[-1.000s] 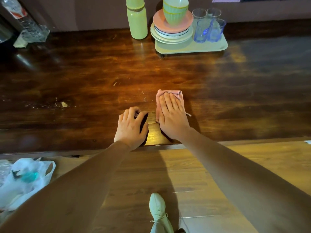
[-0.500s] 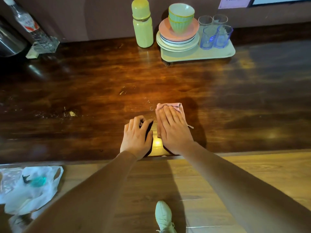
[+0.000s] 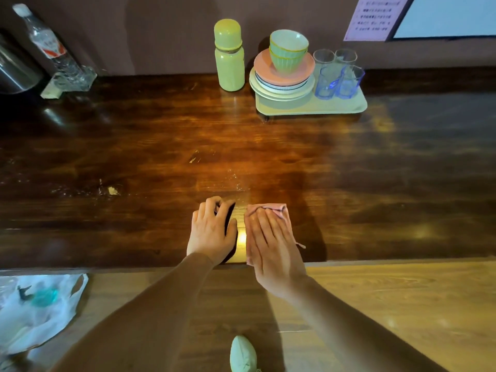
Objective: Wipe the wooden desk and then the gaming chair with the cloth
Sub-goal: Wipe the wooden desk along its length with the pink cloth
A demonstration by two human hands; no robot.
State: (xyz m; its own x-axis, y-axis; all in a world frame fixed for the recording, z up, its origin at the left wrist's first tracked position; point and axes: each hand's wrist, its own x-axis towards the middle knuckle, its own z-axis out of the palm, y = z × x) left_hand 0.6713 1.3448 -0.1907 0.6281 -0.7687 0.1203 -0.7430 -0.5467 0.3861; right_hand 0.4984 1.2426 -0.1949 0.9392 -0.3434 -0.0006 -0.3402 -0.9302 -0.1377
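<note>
My flat right hand [image 3: 271, 245] presses folded pink cloth [image 3: 279, 210] at dark wooden desk [image 3: 375, 183]'s near edge; left hand [image 3: 212, 232] rests, seemingly empty; overlap strokes

Glossy wooden desk [image 3: 268, 146], cloth [image 3: 280, 210] matt

A single wide-angle view is taken from head height, directed forward and steeply down over the dark glossy wooden desk [image 3: 161, 146]. Its near edge is seen close below; the brown back wall [image 3: 161, 36] is reached at the top. The light wooden floor [image 3: 402, 304] is included beneath, seemingly bowed by the lens.
</note>
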